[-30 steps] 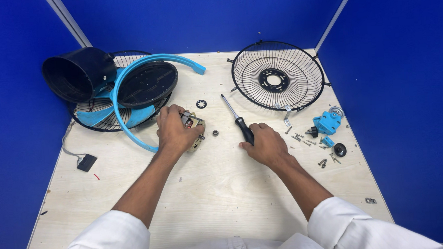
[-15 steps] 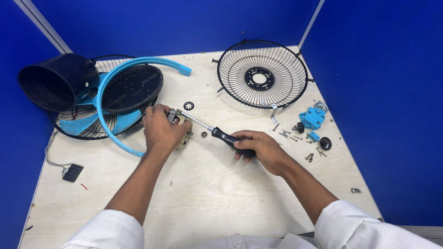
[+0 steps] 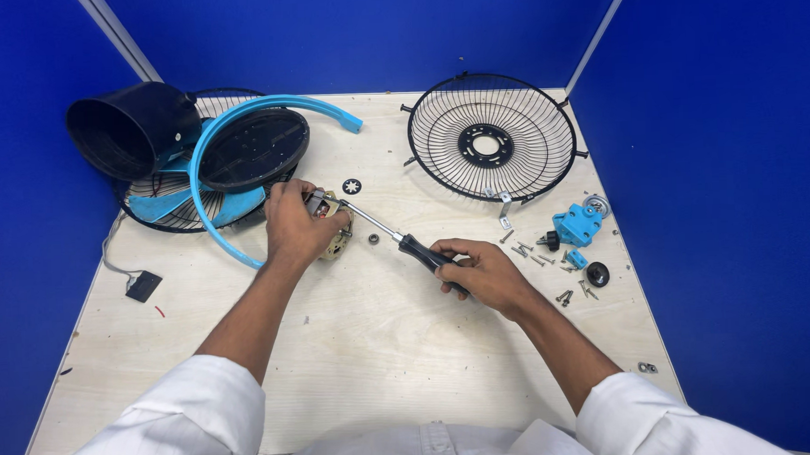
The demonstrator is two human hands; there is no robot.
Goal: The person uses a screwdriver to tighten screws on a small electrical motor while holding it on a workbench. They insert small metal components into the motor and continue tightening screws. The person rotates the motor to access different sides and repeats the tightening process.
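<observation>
With the wire grille (image 3: 490,139) already off at one o'clock, the left hand (image 3: 295,227) clamps the motor (image 3: 335,230) while the right hand (image 3: 480,274), closed round the screwdriver (image 3: 396,240), works a screw not yet out.

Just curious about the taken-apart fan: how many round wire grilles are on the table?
2. One wire grille lies alone at the far right-centre. The other grille lies far left, mostly covered by the blue blades and black cone housing.
</observation>
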